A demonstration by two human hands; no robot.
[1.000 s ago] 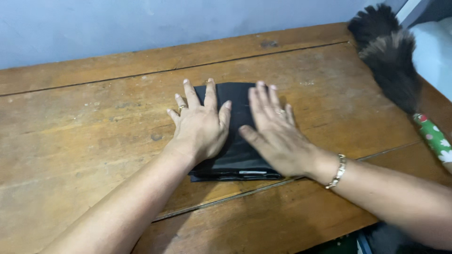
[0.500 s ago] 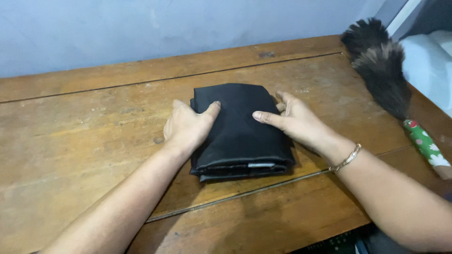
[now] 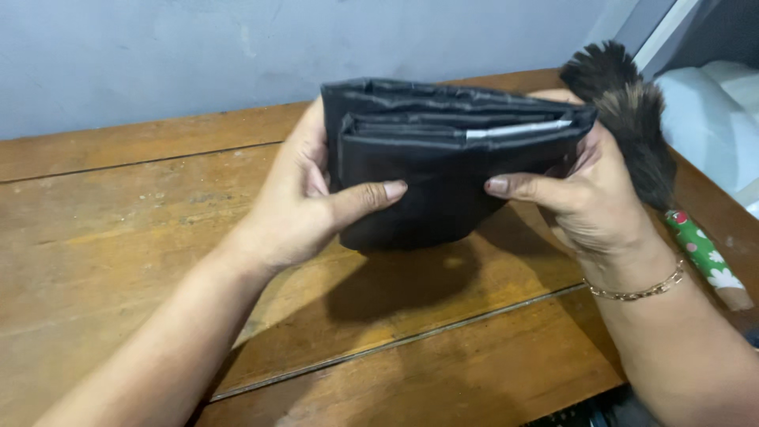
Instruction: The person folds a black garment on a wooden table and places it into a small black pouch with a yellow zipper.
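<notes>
A folded black cloth (image 3: pixel 443 166) is held up above the wooden table (image 3: pixel 118 229), its layered folded edges facing me. My left hand (image 3: pixel 304 202) grips its left side, thumb across the front. Gripping the right side is my right hand (image 3: pixel 589 198), thumb on the front and fingers behind. A thin gold bracelet (image 3: pixel 636 291) circles my right wrist. The cloth's shadow falls on the table below it.
A dark feather duster (image 3: pixel 632 119) with a green, red and white patterned handle (image 3: pixel 704 257) lies along the table's right side. A pale blue wall (image 3: pixel 158 55) backs the table. Something white (image 3: pixel 711 111) sits beyond the right edge.
The cloth lay flat on the table under my pressing palms; both hands then moved to its sides and lifted it up off the table toward me.
</notes>
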